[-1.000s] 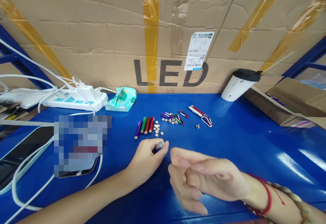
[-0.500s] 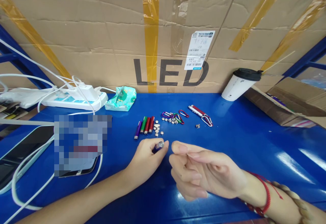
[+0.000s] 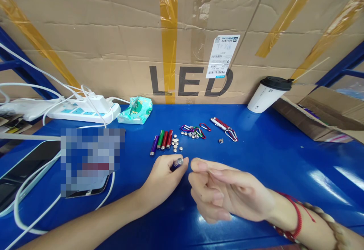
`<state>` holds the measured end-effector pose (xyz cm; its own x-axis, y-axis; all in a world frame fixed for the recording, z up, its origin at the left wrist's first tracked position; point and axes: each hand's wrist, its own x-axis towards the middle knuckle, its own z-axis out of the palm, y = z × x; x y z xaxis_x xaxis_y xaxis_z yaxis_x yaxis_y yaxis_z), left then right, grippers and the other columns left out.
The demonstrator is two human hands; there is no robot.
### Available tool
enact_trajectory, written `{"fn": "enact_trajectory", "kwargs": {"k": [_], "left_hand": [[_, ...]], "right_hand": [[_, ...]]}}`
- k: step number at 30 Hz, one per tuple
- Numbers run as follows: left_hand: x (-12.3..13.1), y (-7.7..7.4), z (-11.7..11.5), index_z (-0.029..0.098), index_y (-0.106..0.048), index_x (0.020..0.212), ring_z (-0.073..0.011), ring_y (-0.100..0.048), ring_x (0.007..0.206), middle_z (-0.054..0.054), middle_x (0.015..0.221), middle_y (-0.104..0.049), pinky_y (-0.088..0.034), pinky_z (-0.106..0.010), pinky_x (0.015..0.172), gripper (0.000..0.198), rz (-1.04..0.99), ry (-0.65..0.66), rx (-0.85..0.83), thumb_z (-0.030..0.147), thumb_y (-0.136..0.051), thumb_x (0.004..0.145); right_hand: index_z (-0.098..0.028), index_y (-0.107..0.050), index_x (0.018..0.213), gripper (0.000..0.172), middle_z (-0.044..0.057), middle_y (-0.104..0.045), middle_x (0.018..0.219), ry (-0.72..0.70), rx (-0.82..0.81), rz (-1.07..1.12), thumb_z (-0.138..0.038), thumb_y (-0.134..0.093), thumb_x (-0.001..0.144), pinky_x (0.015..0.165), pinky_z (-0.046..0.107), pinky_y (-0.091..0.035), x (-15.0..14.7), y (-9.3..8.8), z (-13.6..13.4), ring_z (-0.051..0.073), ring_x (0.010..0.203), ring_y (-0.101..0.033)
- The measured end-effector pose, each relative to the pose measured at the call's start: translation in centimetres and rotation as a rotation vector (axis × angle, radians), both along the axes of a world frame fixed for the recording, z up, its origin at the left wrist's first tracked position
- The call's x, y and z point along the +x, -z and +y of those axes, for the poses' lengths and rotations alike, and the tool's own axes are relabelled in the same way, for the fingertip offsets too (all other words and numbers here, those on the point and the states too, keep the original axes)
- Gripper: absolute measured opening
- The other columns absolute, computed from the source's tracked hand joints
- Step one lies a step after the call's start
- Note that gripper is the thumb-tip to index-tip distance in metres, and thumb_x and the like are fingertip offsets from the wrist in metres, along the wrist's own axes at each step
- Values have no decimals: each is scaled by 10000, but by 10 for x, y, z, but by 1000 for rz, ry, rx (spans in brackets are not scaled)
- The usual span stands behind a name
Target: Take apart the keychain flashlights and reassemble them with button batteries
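My left hand (image 3: 162,180) is wrapped round a small dark blue or purple metal tube (image 3: 178,162), its silvery open-looking end facing up toward me. Just to the right, my right hand (image 3: 230,191) is turned palm inward, thumb and forefinger pinched together. Whatever sits between those fingertips, if anything, is hidden. Beyond my left hand lie a purple tube (image 3: 154,146), a green tube (image 3: 160,140) and two red tubes (image 3: 167,140) side by side. Several silvery button cells (image 3: 175,147) are scattered beside them. Coloured carabiner clips (image 3: 205,127) lie farther right, among small metal parts (image 3: 193,134).
Two slim keychain lights (image 3: 218,123) and a small metal piece (image 3: 221,141) lie at right. Behind stand a lidded paper cup (image 3: 264,96), an open carton (image 3: 309,123) and a tissue pack (image 3: 135,110). At left are a power strip (image 3: 76,113), white cables and phones (image 3: 28,170).
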<state>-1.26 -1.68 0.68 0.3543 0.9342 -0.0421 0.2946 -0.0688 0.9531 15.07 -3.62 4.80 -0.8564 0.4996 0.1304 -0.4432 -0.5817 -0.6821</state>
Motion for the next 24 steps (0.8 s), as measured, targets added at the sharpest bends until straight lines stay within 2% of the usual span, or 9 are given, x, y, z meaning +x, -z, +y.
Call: {"fn": "enact_trajectory", "kwargs": {"k": [10,17,24], "left_hand": [[0,1,0,180,-302,524,-100,-268,523,46,525,-267,-212,-243,490,337,6,-2,11,395,-442,743],[0,1,-1,180,-283,513,-94,-256,507,50,512,-253,-202,-230,470,356,-2,-12,-2,397,-447,743],[1,1,0,177,-287,510,-92,-256,507,51,509,-258,-196,-232,473,353,-1,-7,-2,394,-446,738]], "right_hand": [[-182,-428,867,107,-50,-345,666,21,38,-42,-264,-439,934,542,223,-296,-1,-1,0,63,506,-364],[-192,-334,881,184,-31,-364,747,136,341,-292,-329,-426,962,594,243,-290,0,-2,-7,87,624,-387],[-194,-330,903,168,-24,-350,762,125,397,-288,-333,-385,979,600,252,-289,2,2,-5,96,638,-393]]}}
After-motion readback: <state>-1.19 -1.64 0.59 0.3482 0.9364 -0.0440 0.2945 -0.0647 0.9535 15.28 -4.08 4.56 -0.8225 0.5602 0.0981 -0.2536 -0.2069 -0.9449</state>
